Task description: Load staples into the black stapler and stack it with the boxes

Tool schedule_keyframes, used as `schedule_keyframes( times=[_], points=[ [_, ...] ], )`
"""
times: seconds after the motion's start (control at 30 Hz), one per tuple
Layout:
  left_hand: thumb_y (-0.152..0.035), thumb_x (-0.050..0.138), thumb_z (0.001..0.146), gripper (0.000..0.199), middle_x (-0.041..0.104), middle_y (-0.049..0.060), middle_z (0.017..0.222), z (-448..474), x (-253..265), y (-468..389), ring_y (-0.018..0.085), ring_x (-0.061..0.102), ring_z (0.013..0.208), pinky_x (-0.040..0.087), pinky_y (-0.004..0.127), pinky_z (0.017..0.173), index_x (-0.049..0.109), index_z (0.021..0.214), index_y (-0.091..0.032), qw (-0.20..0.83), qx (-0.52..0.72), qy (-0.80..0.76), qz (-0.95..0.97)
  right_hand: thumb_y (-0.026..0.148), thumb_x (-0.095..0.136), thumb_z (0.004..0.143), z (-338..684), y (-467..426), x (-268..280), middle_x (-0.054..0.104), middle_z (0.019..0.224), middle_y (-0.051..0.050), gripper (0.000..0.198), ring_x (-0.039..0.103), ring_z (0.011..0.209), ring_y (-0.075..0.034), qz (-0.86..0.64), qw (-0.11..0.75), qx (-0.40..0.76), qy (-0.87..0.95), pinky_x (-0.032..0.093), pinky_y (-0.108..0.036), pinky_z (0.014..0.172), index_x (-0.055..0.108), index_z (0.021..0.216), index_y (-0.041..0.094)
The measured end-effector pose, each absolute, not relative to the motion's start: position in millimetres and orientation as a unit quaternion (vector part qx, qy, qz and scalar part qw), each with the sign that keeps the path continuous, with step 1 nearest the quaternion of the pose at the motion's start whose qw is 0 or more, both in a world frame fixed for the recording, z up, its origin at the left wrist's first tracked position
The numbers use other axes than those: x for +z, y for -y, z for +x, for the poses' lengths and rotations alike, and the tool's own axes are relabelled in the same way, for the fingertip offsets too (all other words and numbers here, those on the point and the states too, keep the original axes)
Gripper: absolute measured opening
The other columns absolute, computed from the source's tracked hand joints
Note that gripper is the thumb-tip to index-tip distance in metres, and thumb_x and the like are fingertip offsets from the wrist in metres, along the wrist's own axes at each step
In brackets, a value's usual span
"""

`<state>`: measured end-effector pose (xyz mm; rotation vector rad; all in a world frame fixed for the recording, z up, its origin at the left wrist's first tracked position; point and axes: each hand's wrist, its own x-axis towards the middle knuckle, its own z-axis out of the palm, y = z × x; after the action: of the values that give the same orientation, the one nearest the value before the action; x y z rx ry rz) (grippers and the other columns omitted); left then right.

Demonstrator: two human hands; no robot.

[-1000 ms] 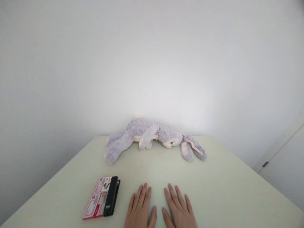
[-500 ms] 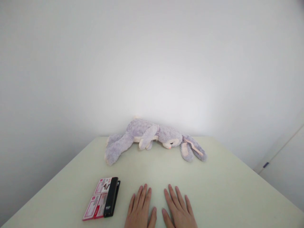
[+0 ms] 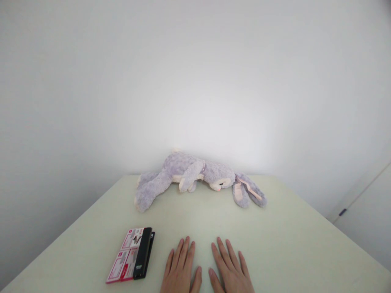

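Beside outspread left grip (image 3: 179, 268), black stapler (image 3: 142, 254), long axis running forward, right grip (image 3: 230, 268) outspread.

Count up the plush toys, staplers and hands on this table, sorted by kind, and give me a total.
Plush toys: 1, a purple-grey rabbit
Staplers: 1, a black stapler
Hands: 2, the left hand and right hand
Total: 4

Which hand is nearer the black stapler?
The left hand: it lies palm down on the table, just right of the black stapler and not touching it. The right hand lies farther off, beyond the left.
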<state>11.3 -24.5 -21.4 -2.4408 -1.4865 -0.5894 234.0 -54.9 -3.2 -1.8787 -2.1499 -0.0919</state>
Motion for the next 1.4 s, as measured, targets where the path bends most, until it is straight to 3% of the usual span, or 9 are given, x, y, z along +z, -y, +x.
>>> schedule_keyframes(
  times=[0.47, 0.87, 1.07, 1.13, 1.23, 1.33, 1.4],
  points=[
    [-0.044, 0.051, 0.099, 0.062, 0.042, 0.002, 0.160, 10.8, -20.6, 24.5, 0.026, 0.049, 0.143, 0.044, 0.042, 0.113, 0.035, 0.157, -0.032, 0.096, -0.220, 0.503, -0.830, 0.051, 0.052, 0.094, 219.3, 57.8, 0.7, 0.036, 0.159, 0.003, 0.058, 0.040, 0.146, -0.035, -0.681, 0.149, -0.057, 0.715, 0.034, -0.061, 0.118, 0.048, 0.150, 0.037],
    [-0.046, 0.043, 0.101, 0.058, 0.038, 0.003, 0.162, 11.8, -18.5, 23.3, 0.026, 0.048, 0.143, 0.048, 0.044, 0.110, 0.037, 0.157, -0.029, 0.130, -0.185, 0.503, -0.834, 0.052, 0.049, 0.094, 221.7, 58.4, -0.8, 0.035, 0.159, 0.003, 0.058, 0.040, 0.146, -0.034, -0.680, 0.148, -0.058, 0.716, 0.035, -0.061, 0.118, 0.048, 0.150, 0.037],
    [-0.040, 0.049, 0.098, 0.058, 0.041, 0.005, 0.160, 13.9, -29.2, 30.8, 0.031, 0.048, 0.143, 0.050, 0.049, 0.109, 0.042, 0.154, -0.028, 0.114, -0.190, 0.501, -0.836, 0.061, 0.033, 0.100, 198.3, 51.8, 31.4, 0.038, 0.159, -0.002, 0.062, 0.033, 0.149, -0.040, -0.725, 0.159, 0.076, 0.666, 0.032, -0.073, 0.114, 0.050, 0.150, 0.029],
    [-0.033, 0.051, 0.096, 0.054, 0.047, 0.004, 0.156, 18.5, -34.9, 37.9, 0.032, 0.050, 0.141, 0.050, 0.053, 0.109, 0.049, 0.150, -0.031, 0.080, -0.192, 0.524, -0.826, 0.064, 0.033, 0.100, 172.9, 47.0, 50.5, 0.044, 0.158, -0.006, 0.068, 0.032, 0.150, -0.039, -0.712, 0.189, 0.130, 0.664, 0.032, -0.068, 0.117, 0.051, 0.150, 0.022],
    [-0.028, 0.049, 0.096, 0.052, 0.056, 0.002, 0.150, 29.2, -34.5, 46.0, 0.035, 0.050, 0.140, 0.048, 0.062, 0.108, 0.051, 0.148, -0.034, 0.004, -0.201, 0.558, -0.805, 0.061, 0.041, 0.099, 121.7, 38.6, 77.0, 0.049, 0.156, -0.008, 0.068, 0.043, 0.145, -0.029, -0.625, 0.266, 0.201, 0.706, 0.041, -0.047, 0.117, 0.045, 0.153, 0.020],
    [-0.030, 0.039, 0.101, 0.048, 0.061, -0.001, 0.145, 34.7, -21.9, 46.6, 0.033, 0.050, 0.140, 0.048, 0.064, 0.101, 0.052, 0.147, -0.036, -0.057, -0.220, 0.541, -0.810, 0.063, 0.054, 0.092, 68.0, 25.1, 93.7, 0.055, 0.149, -0.007, 0.071, 0.056, 0.132, -0.030, -0.604, 0.301, 0.242, 0.697, 0.048, -0.050, 0.108, 0.042, 0.153, 0.029],
    [-0.032, 0.040, 0.100, 0.046, 0.064, -0.004, 0.142, 30.2, -11.5, 46.3, 0.030, 0.051, 0.140, 0.049, 0.058, 0.103, 0.056, 0.143, -0.038, -0.081, -0.236, 0.525, -0.814, 0.061, 0.066, 0.084, 38.2, 12.6, 98.7, 0.058, 0.141, -0.011, 0.077, 0.057, 0.128, -0.032, -0.605, 0.305, 0.255, 0.690, 0.047, -0.050, 0.107, 0.048, 0.149, 0.023]
  ],
)
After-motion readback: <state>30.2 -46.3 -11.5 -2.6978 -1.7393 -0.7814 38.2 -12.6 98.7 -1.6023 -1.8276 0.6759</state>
